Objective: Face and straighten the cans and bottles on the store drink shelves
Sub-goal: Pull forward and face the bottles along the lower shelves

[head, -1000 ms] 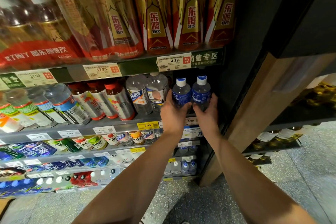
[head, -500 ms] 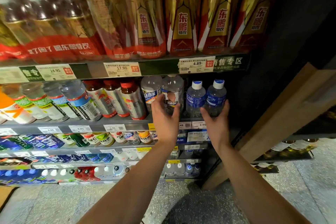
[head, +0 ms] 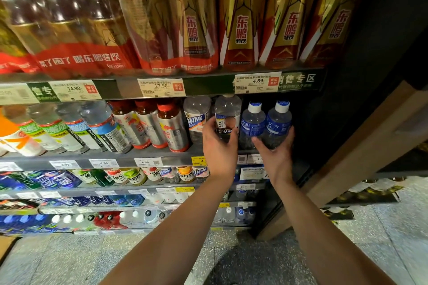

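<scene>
My left hand (head: 218, 146) grips a clear bottle with a white and orange label (head: 227, 115) on the second shelf (head: 162, 157). My right hand (head: 275, 152) holds the rightmost blue-labelled water bottle (head: 278, 122), with its fingers also against the neighbouring blue-labelled bottle (head: 252, 120). Both blue bottles stand upright with white and blue caps. Another clear bottle (head: 196, 118) stands just left of the one my left hand grips.
Red-capped silver bottles (head: 171, 127) and electrolyte bottles (head: 104, 127) fill the shelf to the left. Tall gold and red bottles (head: 240, 18) line the shelf above. Lower shelves hold more drinks. A dark side panel (head: 335, 122) and wooden post (head: 347, 157) bound the right.
My left hand left the left blue bottle and moved leftward onto the clear bottle, which it now grips. My right hand stayed on the right blue bottle.
</scene>
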Tool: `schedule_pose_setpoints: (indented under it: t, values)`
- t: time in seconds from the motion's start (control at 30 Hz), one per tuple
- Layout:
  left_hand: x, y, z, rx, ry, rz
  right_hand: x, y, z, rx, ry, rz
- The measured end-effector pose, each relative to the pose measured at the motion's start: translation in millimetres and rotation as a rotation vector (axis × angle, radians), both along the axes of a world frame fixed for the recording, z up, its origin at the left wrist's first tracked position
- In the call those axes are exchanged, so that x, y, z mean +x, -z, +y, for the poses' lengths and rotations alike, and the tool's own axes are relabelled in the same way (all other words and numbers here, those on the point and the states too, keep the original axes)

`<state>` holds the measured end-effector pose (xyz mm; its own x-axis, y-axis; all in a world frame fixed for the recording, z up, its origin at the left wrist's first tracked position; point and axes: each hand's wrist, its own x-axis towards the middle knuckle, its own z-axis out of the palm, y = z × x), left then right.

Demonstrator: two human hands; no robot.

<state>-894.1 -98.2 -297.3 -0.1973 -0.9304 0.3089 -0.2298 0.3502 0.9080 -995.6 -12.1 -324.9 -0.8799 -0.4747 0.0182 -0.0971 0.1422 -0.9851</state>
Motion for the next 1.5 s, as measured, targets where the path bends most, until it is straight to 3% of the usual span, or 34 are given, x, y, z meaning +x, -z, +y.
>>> schedule_pose_setpoints:
  t: [0.13, 0.27, 0.43, 0.7, 1.5]
  values:
    - [9, 2, -2, 0.001, 0.006, 0.021, -2, -1, -3, -0.031, -0.002, -0.016]
    - [28, 5, -5, -0.073, -0.125, 0.058, -3, -1, -3, -0.058, -0.032, -0.038]
    - [27, 12, -11, 0.053, -0.173, 0.018, -6, 3, -2, -0.045, -0.02, -0.021]
    - [17, 9, -19, 0.103, -0.247, -0.065, -8, 4, -3, -0.08, -0.048, -0.037]
    - [34, 27, -33, 0.113, -0.151, -0.184, -14, 13, -1, -0.104, -0.06, -0.026]
